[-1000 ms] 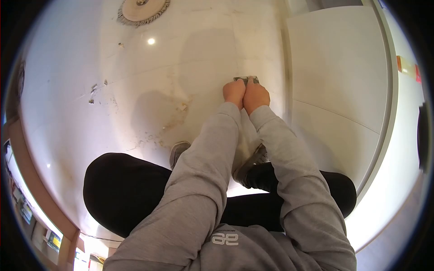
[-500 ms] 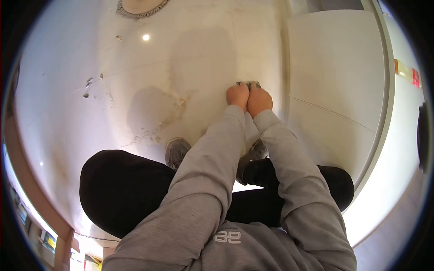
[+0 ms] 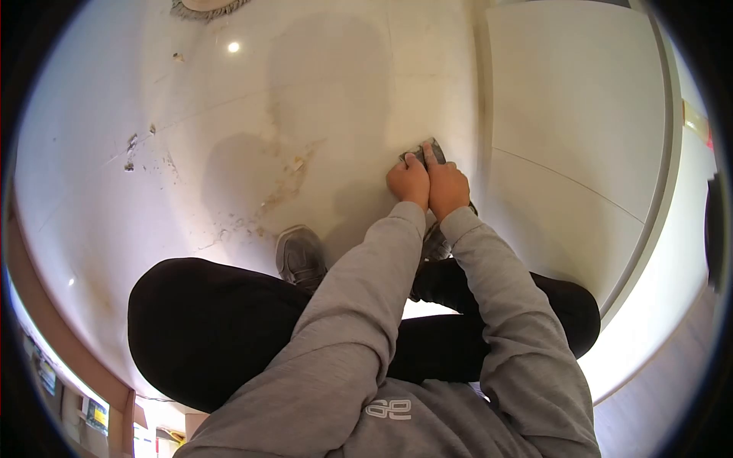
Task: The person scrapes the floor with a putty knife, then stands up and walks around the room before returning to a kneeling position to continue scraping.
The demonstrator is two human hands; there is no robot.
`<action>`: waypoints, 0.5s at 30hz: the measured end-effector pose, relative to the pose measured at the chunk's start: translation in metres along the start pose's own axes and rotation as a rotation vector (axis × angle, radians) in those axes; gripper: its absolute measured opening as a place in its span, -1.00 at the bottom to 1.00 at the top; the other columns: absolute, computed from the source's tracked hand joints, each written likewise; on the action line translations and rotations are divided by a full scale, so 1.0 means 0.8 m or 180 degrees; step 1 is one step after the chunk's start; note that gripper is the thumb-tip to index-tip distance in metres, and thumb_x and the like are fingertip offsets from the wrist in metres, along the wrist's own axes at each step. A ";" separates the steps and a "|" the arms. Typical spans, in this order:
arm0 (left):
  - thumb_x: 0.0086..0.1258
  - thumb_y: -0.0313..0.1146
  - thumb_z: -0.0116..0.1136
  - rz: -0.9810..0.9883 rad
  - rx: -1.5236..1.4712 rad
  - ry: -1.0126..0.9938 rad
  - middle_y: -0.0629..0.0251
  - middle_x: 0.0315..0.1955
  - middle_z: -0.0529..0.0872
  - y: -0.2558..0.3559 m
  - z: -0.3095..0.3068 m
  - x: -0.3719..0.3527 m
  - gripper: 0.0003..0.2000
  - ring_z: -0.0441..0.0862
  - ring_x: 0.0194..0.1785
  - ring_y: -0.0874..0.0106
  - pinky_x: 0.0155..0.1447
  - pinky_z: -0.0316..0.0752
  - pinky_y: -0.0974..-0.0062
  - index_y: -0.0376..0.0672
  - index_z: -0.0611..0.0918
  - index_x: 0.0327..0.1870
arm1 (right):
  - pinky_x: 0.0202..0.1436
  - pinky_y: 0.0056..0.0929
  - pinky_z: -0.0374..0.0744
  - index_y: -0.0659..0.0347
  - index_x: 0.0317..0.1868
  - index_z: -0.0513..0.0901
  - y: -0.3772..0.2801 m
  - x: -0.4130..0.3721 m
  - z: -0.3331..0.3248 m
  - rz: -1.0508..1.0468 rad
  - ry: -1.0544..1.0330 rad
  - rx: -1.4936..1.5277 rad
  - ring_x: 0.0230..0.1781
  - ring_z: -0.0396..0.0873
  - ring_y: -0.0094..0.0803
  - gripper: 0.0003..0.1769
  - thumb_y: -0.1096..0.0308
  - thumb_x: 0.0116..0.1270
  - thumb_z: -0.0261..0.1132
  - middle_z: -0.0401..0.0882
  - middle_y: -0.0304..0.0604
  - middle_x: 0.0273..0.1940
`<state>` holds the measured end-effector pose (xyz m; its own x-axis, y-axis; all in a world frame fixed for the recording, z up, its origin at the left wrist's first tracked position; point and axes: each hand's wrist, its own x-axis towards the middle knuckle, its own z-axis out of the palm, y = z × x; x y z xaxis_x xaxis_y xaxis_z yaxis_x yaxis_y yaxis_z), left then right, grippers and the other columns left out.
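My left hand (image 3: 408, 182) and my right hand (image 3: 449, 188) are pressed side by side in front of my feet. Both are closed on a flat, wide grey scraper (image 3: 438, 149) at the floor. Its blade spreads out beyond my fingers and sits at a slant, while its handle is hidden in my grip. One right finger stretches along the top of the blade. Beneath it is the pale glossy floor (image 3: 359, 137), streaked with brownish residue (image 3: 286, 187) to the left of my hands.
A white cabinet front (image 3: 573, 114) rises close on the right. Small crumbs of debris (image 3: 130, 149) lie on the left, and a fringed round edge (image 3: 210, 11) shows at the top. My left shoe (image 3: 299, 256) stands just below the residue.
Both hands have drawn slightly back towards me, and the scraper has turned from nearly level to a slant. More of its blade shows now. The camera view has shifted a little.
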<state>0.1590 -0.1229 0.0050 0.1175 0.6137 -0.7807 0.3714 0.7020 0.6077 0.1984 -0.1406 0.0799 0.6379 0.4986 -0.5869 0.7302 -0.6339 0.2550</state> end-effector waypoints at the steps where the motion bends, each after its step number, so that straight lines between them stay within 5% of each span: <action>1: 0.41 -0.16 0.01 -0.0161 -0.0094 -0.0041 -0.13 -0.48 0.70 0.006 -0.001 0.002 -0.58 0.68 -0.39 0.04 -0.20 0.51 0.15 -0.40 0.69 -0.42 | -0.17 -0.19 0.69 -0.10 0.49 0.26 -0.004 0.001 -0.005 0.0074 0.0007 -0.0004 -0.27 0.70 -0.05 -0.37 0.28 0.41 0.10 0.63 0.07 -0.27; 6: 0.40 -0.15 0.01 -0.0379 0.0190 -0.0287 -0.15 -0.49 0.70 -0.016 -0.007 0.007 -0.57 0.68 -0.36 -0.04 -0.19 0.52 0.14 -0.42 0.70 -0.41 | -0.14 -0.19 0.68 -0.03 0.44 0.33 -0.007 -0.010 0.012 0.0251 -0.0091 0.0086 -0.22 0.70 -0.08 -0.43 0.30 0.43 0.08 0.67 0.06 -0.26; 8: 0.39 -0.15 0.00 0.0175 0.0991 -0.0144 -0.16 -0.44 0.71 -0.013 0.008 0.030 -0.57 0.69 -0.30 -0.10 -0.13 0.54 0.11 -0.42 0.71 -0.39 | -0.13 -0.18 0.68 -0.01 0.45 0.32 -0.010 0.008 0.005 0.0260 -0.0152 0.0098 -0.21 0.70 -0.09 -0.44 0.30 0.43 0.07 0.68 0.06 -0.24; 15: 0.39 -0.09 -0.02 -0.0143 0.0606 -0.0358 -0.18 -0.36 0.72 0.012 -0.021 0.028 -0.54 0.69 -0.18 -0.10 0.01 0.54 0.12 -0.38 0.74 -0.38 | -0.16 -0.13 0.66 0.12 0.43 0.31 -0.028 0.005 -0.001 0.0349 -0.0072 0.0343 -0.22 0.70 -0.08 -0.42 0.26 0.42 0.09 0.70 0.03 -0.27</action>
<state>0.1498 -0.0968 -0.0040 0.1948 0.5318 -0.8241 0.5446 0.6402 0.5419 0.1851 -0.1240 0.0722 0.7058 0.4102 -0.5776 0.6251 -0.7443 0.2353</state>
